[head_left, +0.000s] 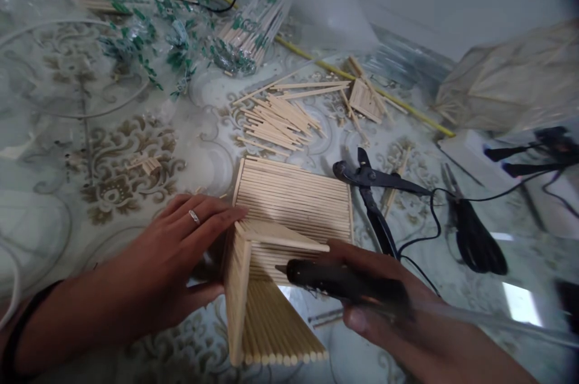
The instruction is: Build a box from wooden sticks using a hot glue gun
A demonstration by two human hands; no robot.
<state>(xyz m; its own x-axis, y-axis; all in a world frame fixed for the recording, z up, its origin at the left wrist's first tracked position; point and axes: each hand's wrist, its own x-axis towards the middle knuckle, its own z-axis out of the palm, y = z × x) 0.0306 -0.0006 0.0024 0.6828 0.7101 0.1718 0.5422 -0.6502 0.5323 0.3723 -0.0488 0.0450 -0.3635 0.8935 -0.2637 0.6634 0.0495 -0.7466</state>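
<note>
The left hand (181, 257) lies open against the left side of the stick panel structure (275, 251), while the right hand (389, 311), just right, grips a glue gun (344, 281).

A pale stick-built structure (280, 233) of flat panels sits on the patterned tabletop, one panel upright at its left edge. A black glue gun (344, 284) points its nozzle at the inner joint.
</note>
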